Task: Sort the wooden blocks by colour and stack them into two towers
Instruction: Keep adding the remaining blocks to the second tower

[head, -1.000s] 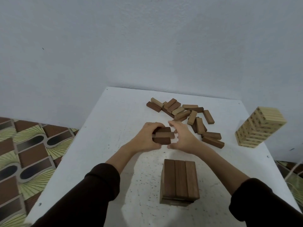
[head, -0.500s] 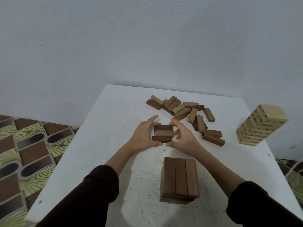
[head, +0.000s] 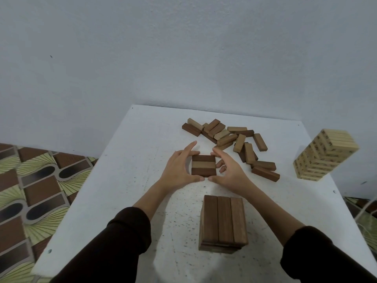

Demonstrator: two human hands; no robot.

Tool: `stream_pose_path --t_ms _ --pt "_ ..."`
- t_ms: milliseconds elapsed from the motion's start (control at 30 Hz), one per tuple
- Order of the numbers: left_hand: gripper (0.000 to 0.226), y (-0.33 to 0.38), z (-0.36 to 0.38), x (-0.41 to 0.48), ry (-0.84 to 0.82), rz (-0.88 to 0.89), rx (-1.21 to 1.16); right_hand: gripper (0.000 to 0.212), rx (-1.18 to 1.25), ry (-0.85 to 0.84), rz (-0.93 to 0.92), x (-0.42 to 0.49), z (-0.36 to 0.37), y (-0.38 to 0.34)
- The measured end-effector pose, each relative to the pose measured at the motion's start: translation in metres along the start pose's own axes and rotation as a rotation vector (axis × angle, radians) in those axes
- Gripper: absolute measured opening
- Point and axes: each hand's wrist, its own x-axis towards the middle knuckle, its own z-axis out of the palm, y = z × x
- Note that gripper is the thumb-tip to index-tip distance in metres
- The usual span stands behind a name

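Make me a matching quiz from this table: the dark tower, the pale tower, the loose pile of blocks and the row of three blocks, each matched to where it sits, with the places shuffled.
Things
1. dark tower
2. pale tower
3. loose pile
4. row of three blocks

Places
A. between the left hand and the right hand
B. by the right edge of the table
C. far side of the table, beyond both hands
D. nearest the person, in front of the hands

Pairs: 1-D, 2-B, 3-C, 4-A
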Motion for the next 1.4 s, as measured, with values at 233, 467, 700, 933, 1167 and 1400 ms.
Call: stream_pose_path --t_ms 233,467,700,933,1167,1400 --pt "0.11 -0.008 -0.006 0.001 -0.071 -0.043 -0.142 0.092 -0.018 -0.025 0.02 0.001 -0.003 -0.003" --pt "0.112 -0.008 -0.005 0.002 -0.064 -0.097 -0.175 0.087 -0.006 -0.049 0.029 0.002 -0.008 -0.006" --pt "0.114 0.007 -0.018 -0.002 -0.076 -0.115 -0.257 0.088 0.107 -0.087 0.025 -0.006 -0.024 -0.022" --pt "0.11 0.055 -0.05 -0.032 0.01 0.035 -0.427 0.084 0.259 0.01 -0.081 -0.045 -0.057 -0.074" --pt "0.106 0.093 -0.058 -0.079 -0.007 0.119 -0.598 0.086 0.3 0.009 -0.162 -0.1 -0.066 -0.098" --pt "0.113 0.095 -0.044 -0.115 -0.1 0.114 -0.51 0.079 0.24 -0.015 -0.142 -0.149 -0.058 -0.095"
